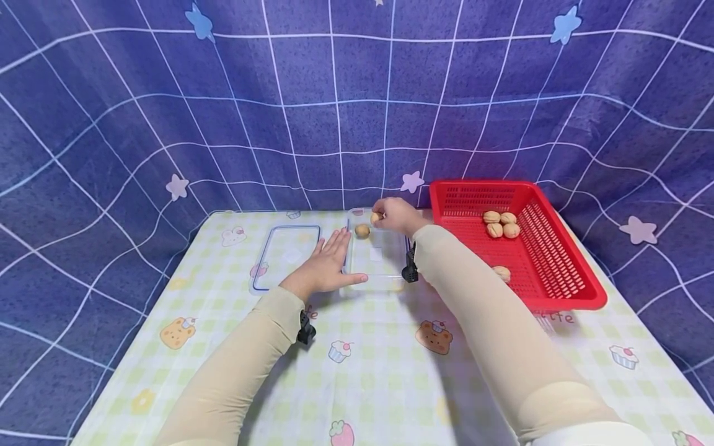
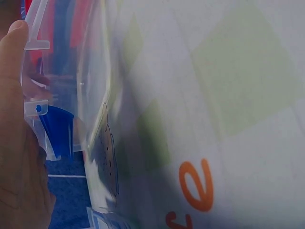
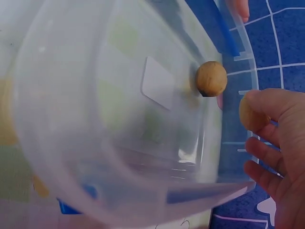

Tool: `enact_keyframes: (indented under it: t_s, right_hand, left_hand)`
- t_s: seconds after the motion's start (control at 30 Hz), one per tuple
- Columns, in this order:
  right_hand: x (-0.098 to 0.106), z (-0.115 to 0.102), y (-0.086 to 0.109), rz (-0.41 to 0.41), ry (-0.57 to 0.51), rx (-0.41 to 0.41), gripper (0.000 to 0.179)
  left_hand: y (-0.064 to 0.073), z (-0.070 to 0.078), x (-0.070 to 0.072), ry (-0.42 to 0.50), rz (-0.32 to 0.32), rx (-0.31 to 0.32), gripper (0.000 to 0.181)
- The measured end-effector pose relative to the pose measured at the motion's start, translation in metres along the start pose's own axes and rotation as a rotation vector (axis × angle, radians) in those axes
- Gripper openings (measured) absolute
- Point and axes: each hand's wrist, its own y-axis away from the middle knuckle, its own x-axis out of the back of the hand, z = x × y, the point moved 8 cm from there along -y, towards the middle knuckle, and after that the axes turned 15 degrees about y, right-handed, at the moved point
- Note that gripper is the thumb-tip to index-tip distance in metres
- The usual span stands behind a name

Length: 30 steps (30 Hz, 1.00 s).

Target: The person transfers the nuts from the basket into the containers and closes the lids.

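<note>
A clear plastic box (image 1: 379,283) with blue side clips stands on the table, one walnut (image 1: 362,231) inside near its far left corner. My right hand (image 1: 398,215) pinches another walnut (image 3: 250,115) between thumb and fingers at the box's far side, close to the rim. Against the box's left side lies my left hand (image 1: 329,265), its fingers straight and the thumb stretched along the near edge. In the left wrist view, part of the left hand (image 2: 16,138) shows beside the box's wall and a blue clip (image 2: 59,131).
To the right is a red basket (image 1: 577,291) holding several walnuts (image 1: 494,230), partly hidden by the right forearm. A clear lid with a blue seal (image 1: 268,248) lies left of the box. A blue curtain (image 1: 357,124) hangs behind the table.
</note>
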Motion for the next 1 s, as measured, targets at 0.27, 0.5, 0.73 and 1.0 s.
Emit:
enact_keyframes:
  t_s: [0.27,0.5,0.73,1.0]
  right_hand:
    - [-0.004,-0.003,0.0,-0.006,0.064,0.026,0.035]
    - [-0.006,-0.002,-0.001,-0.009,0.077,0.029,0.037]
    - [-0.005,0.001,-0.002,-0.042,0.041,-0.016,0.042]
    - [0.01,0.003,-0.005,-0.014,0.028,-0.007,0.041]
  left_hand:
    - [-0.001,0.001,0.0,0.0,-0.005,0.0,0.118]
    - [-0.002,0.003,0.001,-0.015,-0.005,-0.002,0.118]
    - [-0.002,0.003,0.001,-0.013,-0.009,0.006,0.118]
    - [0.0,0.001,0.001,0.008,-0.021,0.017,0.117]
